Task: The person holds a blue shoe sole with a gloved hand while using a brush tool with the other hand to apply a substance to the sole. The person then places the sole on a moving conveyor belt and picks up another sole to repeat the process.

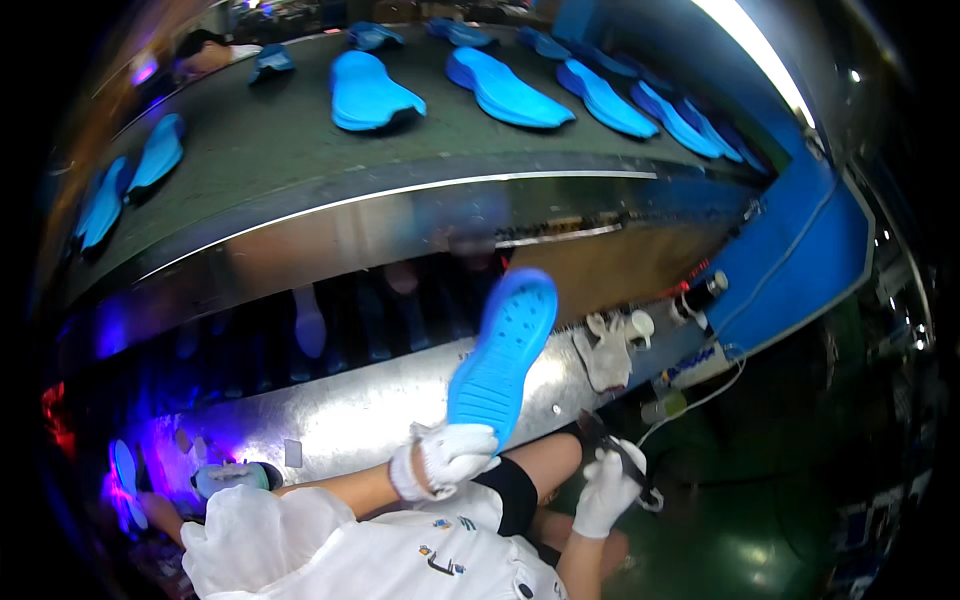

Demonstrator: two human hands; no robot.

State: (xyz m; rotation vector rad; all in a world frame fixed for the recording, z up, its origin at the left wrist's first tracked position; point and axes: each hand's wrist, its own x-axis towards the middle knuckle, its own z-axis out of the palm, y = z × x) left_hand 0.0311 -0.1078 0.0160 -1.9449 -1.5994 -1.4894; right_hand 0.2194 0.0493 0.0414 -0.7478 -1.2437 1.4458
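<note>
A blue shoe sole (500, 360) stands tilted upward in my white-gloved left hand (455, 458), gripped at its lower end. Its ribbed and dotted face shows. Lower right, my gloved right hand (606, 492) is closed around a dark hand tool (598, 432). Fingers cover part of the tool, and I cannot make out its kind. The two hands are apart, and the tool does not touch the sole.
A dark conveyor belt (280, 170) carries several blue soles (372, 92) above. Below runs a metal shelf (350, 410) with white gloves (604, 352) and a cup (640, 326). At far left, another person's hand (160, 512) is near a sole. A white cable (700, 402) hangs at right.
</note>
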